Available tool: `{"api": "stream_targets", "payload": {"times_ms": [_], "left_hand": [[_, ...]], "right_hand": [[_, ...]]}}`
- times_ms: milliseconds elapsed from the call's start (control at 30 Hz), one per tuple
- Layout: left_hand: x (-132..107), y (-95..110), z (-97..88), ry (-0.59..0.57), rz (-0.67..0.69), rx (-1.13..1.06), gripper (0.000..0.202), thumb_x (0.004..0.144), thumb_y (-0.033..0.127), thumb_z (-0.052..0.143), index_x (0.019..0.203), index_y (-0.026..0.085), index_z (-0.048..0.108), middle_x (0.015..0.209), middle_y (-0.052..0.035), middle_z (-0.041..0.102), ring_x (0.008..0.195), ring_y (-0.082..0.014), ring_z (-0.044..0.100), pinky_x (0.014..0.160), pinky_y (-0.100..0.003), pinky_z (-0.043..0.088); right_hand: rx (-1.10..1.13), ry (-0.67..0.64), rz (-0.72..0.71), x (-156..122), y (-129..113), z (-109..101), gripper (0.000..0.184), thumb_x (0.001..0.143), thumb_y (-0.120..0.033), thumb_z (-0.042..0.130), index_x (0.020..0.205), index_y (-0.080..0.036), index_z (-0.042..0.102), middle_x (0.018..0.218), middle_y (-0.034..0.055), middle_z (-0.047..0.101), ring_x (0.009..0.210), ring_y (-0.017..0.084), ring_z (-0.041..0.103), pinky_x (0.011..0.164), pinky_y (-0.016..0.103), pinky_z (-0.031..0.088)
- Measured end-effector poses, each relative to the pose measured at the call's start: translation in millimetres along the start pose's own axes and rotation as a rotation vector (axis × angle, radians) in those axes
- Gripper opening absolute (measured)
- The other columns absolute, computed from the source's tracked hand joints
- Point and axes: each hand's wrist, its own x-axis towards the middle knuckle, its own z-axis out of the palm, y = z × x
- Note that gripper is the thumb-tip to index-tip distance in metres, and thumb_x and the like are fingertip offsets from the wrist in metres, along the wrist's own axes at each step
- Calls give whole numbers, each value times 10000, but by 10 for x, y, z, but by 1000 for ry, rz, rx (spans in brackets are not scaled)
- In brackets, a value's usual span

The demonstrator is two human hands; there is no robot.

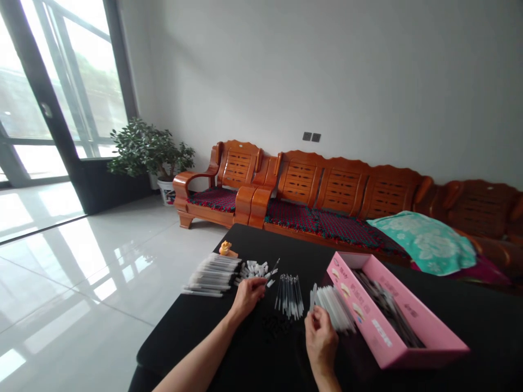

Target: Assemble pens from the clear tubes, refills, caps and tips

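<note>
Here we are at the black table, and the left hand has its thumb and fingers pinched together on a slim clear tube, which angles up and to the right, just short of a heap of small white caps. Over to the right, the right hand comes up with its fingertips drawn close at the edge of a fanned bunch of white-tipped tubes. It looks as if they may be clamped on one upright tube, but from this angle I can't say for sure.

Between the hands sits a standing cluster of thin tubes, with a scatter of small black pieces on the near side. Far left, a long stack of clear tubes lies flat, with a small orange figurine just beyond it. On the right, an open pink box holds a dark packed mass. Beyond the table stands a wooden sofa with a teal cushion, and a potted plant stands by the glass door.
</note>
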Motion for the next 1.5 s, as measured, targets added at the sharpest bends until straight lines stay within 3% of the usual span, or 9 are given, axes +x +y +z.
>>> {"api": "stream_targets", "payload": {"times_ms": [133,233,300,433,567,800,1500], "left_hand": [[131,-47,86,-25,-18,-153,395,761,363,616,1043,99,699,749,-71,688,632,-159,628,533,-232,462],[176,-65,124,-40,-28,-151,392,767,397,619,1022,111,705,756,-74,681,646,-162,626,533,-231,460],[179,-75,125,-52,-31,-139,376,773,400,613,1001,117,708,737,-66,670,626,-157,615,516,-224,446],[178,-93,79,-38,-5,-76,310,791,368,601,953,130,718,663,-34,636,563,-134,567,503,-215,410],[204,-69,38,-26,58,72,262,819,325,566,926,151,731,630,-13,606,564,-130,532,536,-221,390],[217,51,70,-46,106,277,242,842,282,534,911,186,746,699,-23,643,618,-145,545,600,-237,381],[165,133,58,-93,165,278,222,810,148,544,890,176,750,728,-11,656,620,-115,522,594,-218,351]], "right_hand": [[212,-73,147,152,-115,24,441,786,-511,590,1032,-145,606,784,114,715,648,244,677,608,329,531],[446,-128,306,398,-229,120,428,730,-469,687,1013,-158,604,759,68,714,538,192,642,452,271,488],[633,-120,364,572,-264,204,402,711,-430,727,976,-156,599,770,63,725,552,178,654,435,248,492],[952,-137,488,823,-211,350,333,694,-372,757,887,-151,599,725,61,738,525,169,670,443,247,525],[1117,-164,551,925,-97,443,295,675,-309,785,862,-154,617,746,66,752,564,168,691,480,249,548],[1205,-210,526,950,-11,492,237,725,-256,764,906,-160,644,823,78,763,654,174,718,578,275,582],[1246,-211,538,841,70,462,216,725,-225,771,906,-151,680,815,99,769,650,179,731,586,268,603]]}}
